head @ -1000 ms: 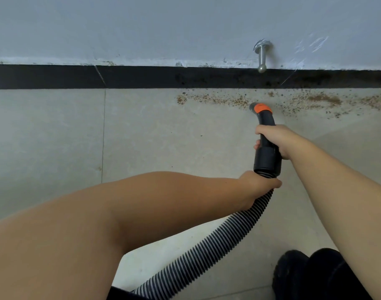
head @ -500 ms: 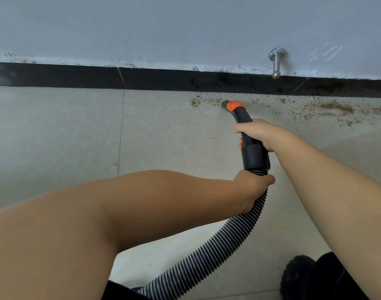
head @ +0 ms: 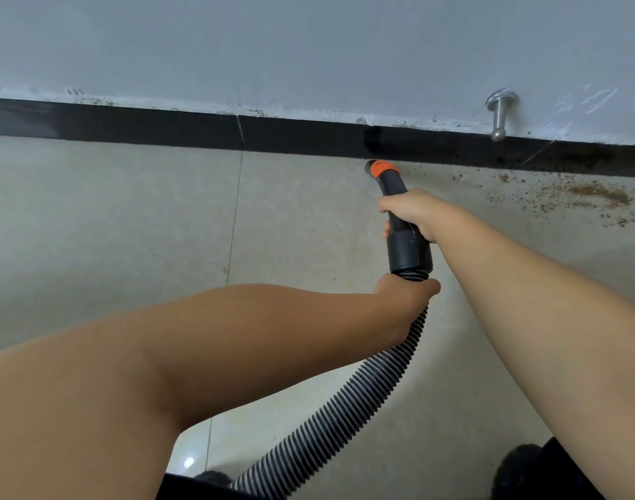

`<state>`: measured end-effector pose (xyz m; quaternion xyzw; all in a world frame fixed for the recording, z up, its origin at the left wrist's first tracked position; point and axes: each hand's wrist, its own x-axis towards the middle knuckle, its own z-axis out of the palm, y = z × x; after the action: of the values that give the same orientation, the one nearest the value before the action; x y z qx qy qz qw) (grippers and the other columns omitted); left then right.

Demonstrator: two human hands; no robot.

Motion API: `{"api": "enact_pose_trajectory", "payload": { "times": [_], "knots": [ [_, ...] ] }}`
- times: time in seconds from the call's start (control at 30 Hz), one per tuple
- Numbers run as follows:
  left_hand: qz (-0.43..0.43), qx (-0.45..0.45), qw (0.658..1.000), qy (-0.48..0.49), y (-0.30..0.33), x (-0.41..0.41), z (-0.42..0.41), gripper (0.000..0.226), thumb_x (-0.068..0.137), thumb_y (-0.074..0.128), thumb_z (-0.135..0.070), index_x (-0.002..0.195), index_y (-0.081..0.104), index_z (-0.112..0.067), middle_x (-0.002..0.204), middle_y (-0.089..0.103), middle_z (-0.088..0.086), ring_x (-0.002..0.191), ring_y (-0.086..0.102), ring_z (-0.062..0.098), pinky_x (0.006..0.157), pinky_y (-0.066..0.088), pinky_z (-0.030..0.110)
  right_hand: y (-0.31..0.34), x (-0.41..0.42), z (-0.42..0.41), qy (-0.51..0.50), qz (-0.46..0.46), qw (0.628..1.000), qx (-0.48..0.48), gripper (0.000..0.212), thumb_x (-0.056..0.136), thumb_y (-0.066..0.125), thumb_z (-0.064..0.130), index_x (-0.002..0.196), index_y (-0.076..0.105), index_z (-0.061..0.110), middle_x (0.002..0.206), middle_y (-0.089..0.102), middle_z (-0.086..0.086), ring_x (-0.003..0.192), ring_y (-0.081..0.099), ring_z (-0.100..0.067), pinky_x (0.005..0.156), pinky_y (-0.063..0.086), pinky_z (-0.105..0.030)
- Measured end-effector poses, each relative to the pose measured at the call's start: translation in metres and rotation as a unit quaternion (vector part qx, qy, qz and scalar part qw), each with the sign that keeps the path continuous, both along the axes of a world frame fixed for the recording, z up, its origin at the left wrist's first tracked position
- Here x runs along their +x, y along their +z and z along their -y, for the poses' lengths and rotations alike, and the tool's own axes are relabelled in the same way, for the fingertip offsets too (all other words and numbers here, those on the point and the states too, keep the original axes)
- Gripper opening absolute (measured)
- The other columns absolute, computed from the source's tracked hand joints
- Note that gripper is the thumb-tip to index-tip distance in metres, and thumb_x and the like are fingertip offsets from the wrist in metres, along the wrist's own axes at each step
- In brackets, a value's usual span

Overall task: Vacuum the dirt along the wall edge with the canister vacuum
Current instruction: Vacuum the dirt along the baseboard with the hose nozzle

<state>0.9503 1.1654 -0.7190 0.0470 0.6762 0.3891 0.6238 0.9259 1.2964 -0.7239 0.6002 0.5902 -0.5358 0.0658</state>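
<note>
Right hand grips my nozzle at the baseboard; left hand wraps the hose, dirt off right.

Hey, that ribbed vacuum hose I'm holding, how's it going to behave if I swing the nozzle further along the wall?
The ribbed hose will probably flex rather than resist; it already curves from the floor up to your left hand. It may drag or tug back, since it trails out of view below. The black nozzle in your right hand looks rigid, so steering should stay precise.
</note>
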Motion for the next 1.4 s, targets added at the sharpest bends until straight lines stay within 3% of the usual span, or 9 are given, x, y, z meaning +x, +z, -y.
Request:
{"api": "enact_pose_trajectory", "payload": {
  "times": [0.1,0.2,0.43,0.6,0.83,1.0,1.1,1.23,1.4],
  "knots": [
    [0.005,0.014,1.0,-0.016,-0.001,0.003,-0.003,0.015,0.086,0.065,-0.017,0.09,0.053,-0.008,0.074,0.051,0.003,0.062,0.048,0.015,0.065,0.045,0.031,0.0,0.014,-0.01,-0.042,0.008,0.999,0.001,0.028,0.087,0.059,0.011,0.112,0.047,0.008,0.071,0.061,-0.009,0.047,0.061,-0.017,0.043,0.05,-0.023],
    [0.062,0.006,0.997,-0.052,0.003,0.011,-0.012,0.026,0.085,0.066,-0.016,0.105,0.052,-0.007,0.075,0.049,0.004,0.062,0.047,0.017,0.057,0.041,0.026,-0.002,0.037,-0.023,-0.096,0.019,0.995,0.002,0.03,0.086,0.059,0.011,0.113,0.048,0.008,0.071,0.06,-0.009,0.049,0.061,-0.018,0.049,0.051,-0.027],
    [0.099,0.008,0.988,-0.114,0.01,0.018,-0.042,0.025,0.088,0.066,-0.019,0.104,0.051,-0.007,0.076,0.049,0.005,0.063,0.048,0.017,0.06,0.042,0.028,-0.006,0.078,-0.061,-0.196,0.022,0.98,-0.001,0.032,0.087,0.061,0.014,0.116,0.048,0.01,0.072,0.06,-0.008,0.054,0.063,-0.017,0.049,0.05,-0.029],
    [0.101,0.013,0.989,-0.11,0.007,0.013,-0.05,0.021,0.089,0.063,-0.017,0.101,0.051,-0.005,0.073,0.048,0.005,0.059,0.046,0.018,0.053,0.04,0.026,-0.011,0.078,-0.074,-0.218,0.009,0.976,-0.006,0.029,0.086,0.062,0.015,0.111,0.048,0.011,0.07,0.061,-0.007,0.041,0.063,-0.014,0.042,0.052,-0.025],
    [0.104,0.003,0.991,-0.081,-0.002,0.009,-0.039,0.018,0.088,0.062,-0.014,0.098,0.051,-0.006,0.073,0.046,0.005,0.06,0.045,0.018,0.058,0.039,0.027,-0.016,0.06,-0.061,-0.182,-0.003,0.983,-0.009,0.017,0.084,0.064,0.015,0.093,0.05,0.014,0.069,0.06,-0.007,0.04,0.062,-0.015,0.046,0.054,-0.026],
    [0.044,0.007,0.997,-0.071,-0.012,0.006,-0.022,0.023,0.088,0.063,-0.016,0.072,0.046,-0.016,0.073,0.05,0.0,0.061,0.048,0.012,0.074,0.045,0.029,-0.017,0.037,-0.034,-0.11,-0.008,0.994,-0.007,0.016,0.083,0.062,0.014,0.093,0.05,0.015,0.068,0.062,-0.009,0.042,0.062,-0.017,0.049,0.054,-0.028],
    [0.034,0.009,0.998,-0.044,-0.017,-0.003,-0.008,0.019,0.088,0.063,-0.014,0.076,0.049,-0.014,0.074,0.051,0.0,0.063,0.049,0.012,0.076,0.045,0.029,-0.019,0.014,-0.016,-0.059,-0.016,0.998,-0.003,0.017,0.083,0.061,0.014,0.096,0.05,0.013,0.065,0.062,-0.009,0.044,0.062,-0.019,0.049,0.054,-0.028],
    [0.009,0.0,1.0,0.005,-0.017,-0.016,0.008,0.015,0.088,0.063,-0.015,0.096,0.052,-0.007,0.075,0.052,0.0,0.066,0.051,0.015,0.076,0.045,0.03,-0.021,-0.017,0.006,0.023,-0.031,0.999,0.0,0.018,0.082,0.06,0.013,0.097,0.049,0.014,0.062,0.063,-0.008,0.046,0.063,-0.02,0.052,0.054,-0.03],
    [0.008,-0.009,1.0,-0.02,-0.006,-0.016,0.014,0.015,0.088,0.065,-0.018,0.083,0.052,-0.011,0.077,0.053,0.001,0.083,0.054,0.023,0.076,0.046,0.031,-0.015,-0.013,0.01,0.033,-0.019,0.999,0.004,0.017,0.082,0.06,0.014,0.095,0.048,0.015,0.059,0.063,-0.006,0.047,0.064,-0.02,0.065,0.058,-0.036]
  ]
}}
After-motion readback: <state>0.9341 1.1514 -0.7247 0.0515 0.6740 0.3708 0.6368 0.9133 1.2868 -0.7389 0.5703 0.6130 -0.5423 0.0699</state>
